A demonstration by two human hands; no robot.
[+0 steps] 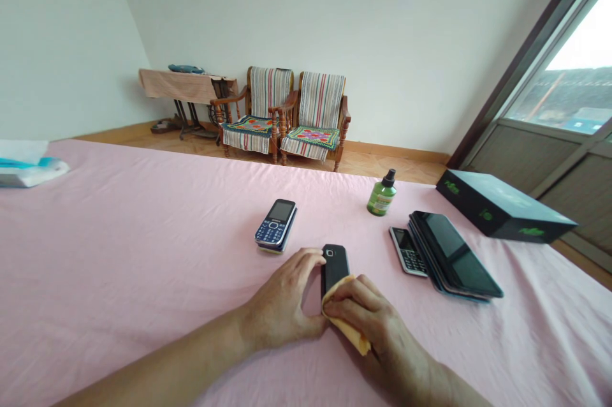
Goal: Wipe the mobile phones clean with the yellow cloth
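Observation:
A black mobile phone (pixel 336 266) lies back side up on the pink cloth, its camera at the far end. My left hand (pixel 287 297) grips it along the left side, fingertips by the top corner and thumb near the lower end. In my right hand (pixel 370 318) is a folded yellow cloth (pixel 351 332), pressed against the lower part of the phone and hiding it. Just beyond my left hand, a blue keypad phone (pixel 275 226) rests on top of another flat item.
A green spray bottle (pixel 381 193) stands farther back. To the right lie a silver keypad phone (pixel 408 251), a stack of tablets (pixel 454 254) and a black box (pixel 502 206). A tissue pack (pixel 29 168) sits far left on the pink tablecloth (pixel 143 235). Two chairs (pixel 315 107) stand beyond.

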